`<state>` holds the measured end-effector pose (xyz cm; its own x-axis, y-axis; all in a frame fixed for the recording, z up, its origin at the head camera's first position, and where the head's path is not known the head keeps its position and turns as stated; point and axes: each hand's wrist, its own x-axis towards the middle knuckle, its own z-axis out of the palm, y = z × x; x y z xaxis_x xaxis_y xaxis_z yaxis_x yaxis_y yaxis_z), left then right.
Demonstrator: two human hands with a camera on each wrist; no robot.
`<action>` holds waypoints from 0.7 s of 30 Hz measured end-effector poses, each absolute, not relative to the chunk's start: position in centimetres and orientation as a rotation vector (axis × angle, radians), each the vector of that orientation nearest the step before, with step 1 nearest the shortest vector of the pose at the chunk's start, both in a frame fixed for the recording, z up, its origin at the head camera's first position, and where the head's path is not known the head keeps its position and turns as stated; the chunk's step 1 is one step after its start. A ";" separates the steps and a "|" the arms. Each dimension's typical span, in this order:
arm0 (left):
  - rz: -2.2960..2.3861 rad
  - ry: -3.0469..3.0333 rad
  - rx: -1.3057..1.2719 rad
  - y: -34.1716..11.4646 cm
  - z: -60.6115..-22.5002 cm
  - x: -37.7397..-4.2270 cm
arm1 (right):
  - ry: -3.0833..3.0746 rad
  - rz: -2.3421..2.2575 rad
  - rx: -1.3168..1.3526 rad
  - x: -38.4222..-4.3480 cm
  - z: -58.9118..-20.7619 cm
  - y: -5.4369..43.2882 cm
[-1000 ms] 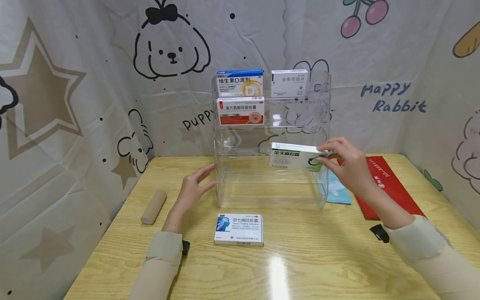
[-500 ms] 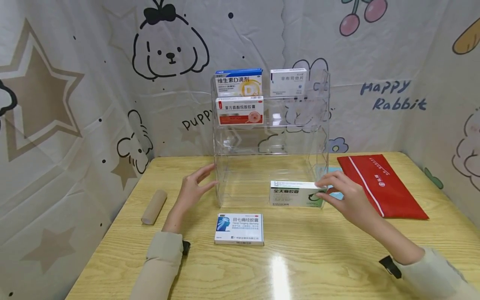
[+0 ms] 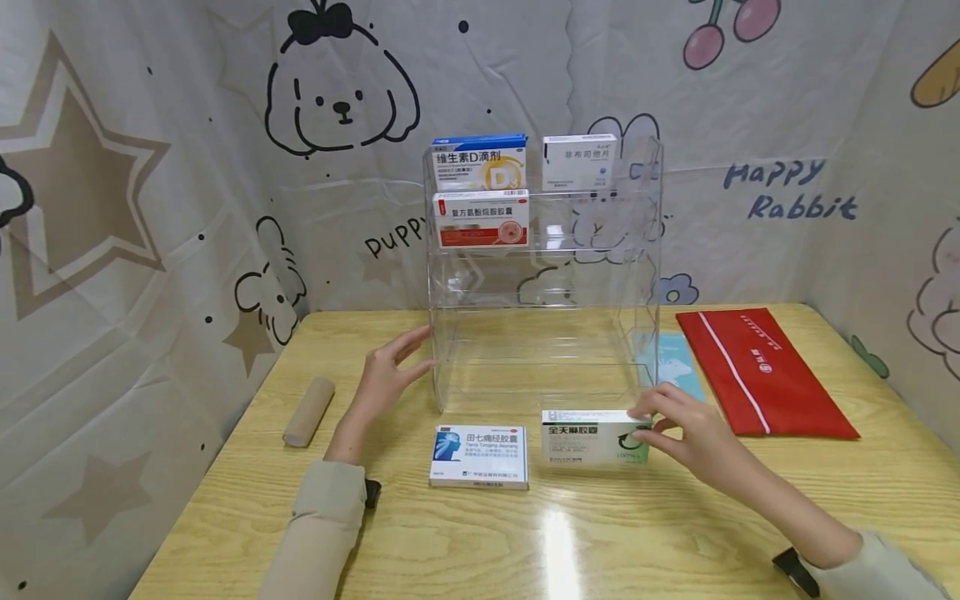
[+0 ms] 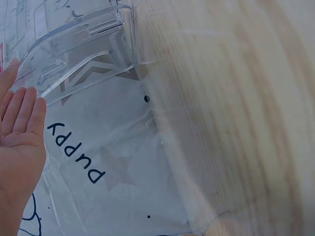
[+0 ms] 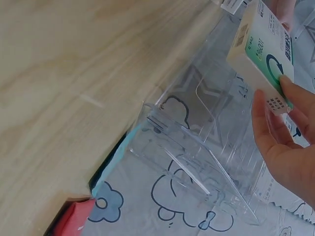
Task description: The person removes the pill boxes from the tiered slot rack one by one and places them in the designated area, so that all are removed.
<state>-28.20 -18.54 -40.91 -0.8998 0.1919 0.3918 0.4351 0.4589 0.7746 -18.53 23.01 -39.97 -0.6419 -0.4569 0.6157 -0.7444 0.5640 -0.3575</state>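
My right hand pinches the right end of a white and green medicine box, between thumb and fingers. That box is upright, in front of the clear acrylic rack; in the right wrist view the green and white box shows its end and side. Beside it on the table lies a white and blue medicine box. At the rack's left side, my left hand has its fingers extended and its fingertips touch or nearly touch the edge. The left wrist view shows the left palm with fingers straight.
A blue-topped box and a white box stand on the rack's top tier. Below is a red and white box. A cardboard tube lies left; a light-blue packet and red pouch lie right.
My right hand has brought the white and green box down and towards me, from before the rack's middle to near the white and blue box. The left hand has stayed at the rack.
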 end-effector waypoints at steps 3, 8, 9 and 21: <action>-1.421 -2.465 -0.537 -18.6 -40.9 -28.2 | -2.366 0.858 0.985 -18.3 -40.3 23.1; -1.434 -2.483 -0.528 -18.5 -40.8 -28.2 | -2.392 0.833 1.012 -18.1 -40.8 23.3; -1.435 -2.487 -0.525 -18.5 -40.8 -28.1 | -2.400 0.828 1.015 -18.1 -40.9 23.3; -1.430 -2.483 -0.526 -18.5 -40.8 -28.1 | -2.555 0.879 0.962 -18.3 -41.7 24.0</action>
